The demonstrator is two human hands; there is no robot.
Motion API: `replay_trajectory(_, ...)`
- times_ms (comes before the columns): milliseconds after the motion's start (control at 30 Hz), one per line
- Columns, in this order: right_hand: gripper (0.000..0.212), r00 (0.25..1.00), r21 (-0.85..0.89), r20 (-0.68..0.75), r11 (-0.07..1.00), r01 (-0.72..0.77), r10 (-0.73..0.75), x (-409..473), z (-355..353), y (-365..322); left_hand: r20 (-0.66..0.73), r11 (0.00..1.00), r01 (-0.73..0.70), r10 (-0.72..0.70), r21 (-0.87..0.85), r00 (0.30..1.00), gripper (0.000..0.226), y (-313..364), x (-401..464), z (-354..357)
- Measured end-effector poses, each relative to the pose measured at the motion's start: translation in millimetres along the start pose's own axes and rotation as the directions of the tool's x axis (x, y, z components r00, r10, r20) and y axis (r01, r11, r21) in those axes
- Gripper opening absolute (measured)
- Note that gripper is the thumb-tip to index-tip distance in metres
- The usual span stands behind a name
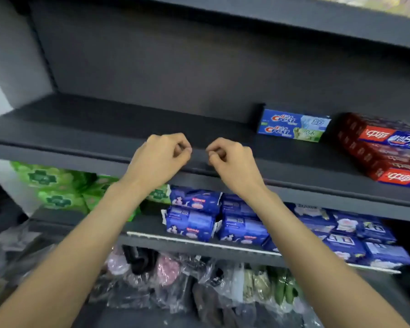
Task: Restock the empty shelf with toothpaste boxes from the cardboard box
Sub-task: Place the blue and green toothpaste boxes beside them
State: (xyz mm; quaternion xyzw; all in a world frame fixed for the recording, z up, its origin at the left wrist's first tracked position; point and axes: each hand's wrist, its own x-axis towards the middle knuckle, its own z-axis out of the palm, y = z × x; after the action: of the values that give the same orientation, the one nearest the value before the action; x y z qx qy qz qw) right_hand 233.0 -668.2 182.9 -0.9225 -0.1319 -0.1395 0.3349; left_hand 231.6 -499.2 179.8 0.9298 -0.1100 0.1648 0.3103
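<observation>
Fingers of the left hand point(162, 153) and right hand point(230, 159) are curled, holding nothing, above the shelf's point(104, 124) front edge. Blue boxes point(292, 125), stacked two high, lie well right of the fingers; red boxes point(384, 150) occupy the right end.

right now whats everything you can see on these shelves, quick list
shelf: one, dark grey, mostly bare, at hand height
Crest boxes: two, blue, stacked at the back right of that shelf
red boxes: a stack, count unclear, far right
blue packs: many, shelf below
green packs: several, shelf below, left
clear bags: many, lowest level
left hand: fingers curled, empty, at shelf edge
right hand: the same
</observation>
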Motion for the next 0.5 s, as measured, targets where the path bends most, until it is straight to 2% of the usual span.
replay_trajectory(67, 0.016, 0.997, 0.033, 0.059, 0.998, 0.051, -0.053, -22.8, 29.9, -28.6, -0.078, 0.996, 0.091, -0.091, -0.008, 0.993, 0.007, -24.3, -47.8, -16.6)
replay_trajectory(133, 0.016, 0.988, 0.057, 0.130, 0.995, 0.080, -0.087, -46.7, 64.8, -54.6, -0.120, 0.980, 0.201, -0.200, -0.011, 0.972, 0.016, -49.1, -97.9, -31.0)
replay_trajectory(200, 0.018, 0.973, 0.089, 0.209, 0.993, 0.082, -0.099, -72.4, 102.7, -81.2, -0.108, 0.953, 0.303, -0.301, 0.003, 0.947, 0.023, -76.8, -145.0, -46.2)
replay_trajectory(267, 0.020, 0.944, 0.111, 0.315, 0.991, 0.071, -0.103, -98.3, 141.8, -106.9, -0.086, 0.909, 0.413, -0.407, 0.063, 0.909, 0.017, -109.5, -186.2, -59.8)
replay_trajectory(367, 0.023, 0.862, 0.114, 0.500, 0.993, 0.033, -0.086, -133.2, 201.1, -143.5, -0.110, 0.807, 0.569, -0.559, 0.156, 0.822, 0.016, -160.1, -241.6, -80.5)
replay_trajectory(467, 0.024, 0.800, 0.088, 0.596, 0.996, 0.018, -0.068, -162.7, 260.6, -177.7, -0.051, 0.661, 0.716, -0.726, 0.224, 0.686, 0.029, -216.3, -286.4, -95.7)
replay_trajectory(500, 0.025, 0.786, 0.089, 0.615, 0.996, 0.013, -0.065, -171.2, 278.5, -190.0, -0.018, 0.637, 0.732, -0.751, 0.240, 0.660, 0.030, -237.8, -298.5, -98.6)
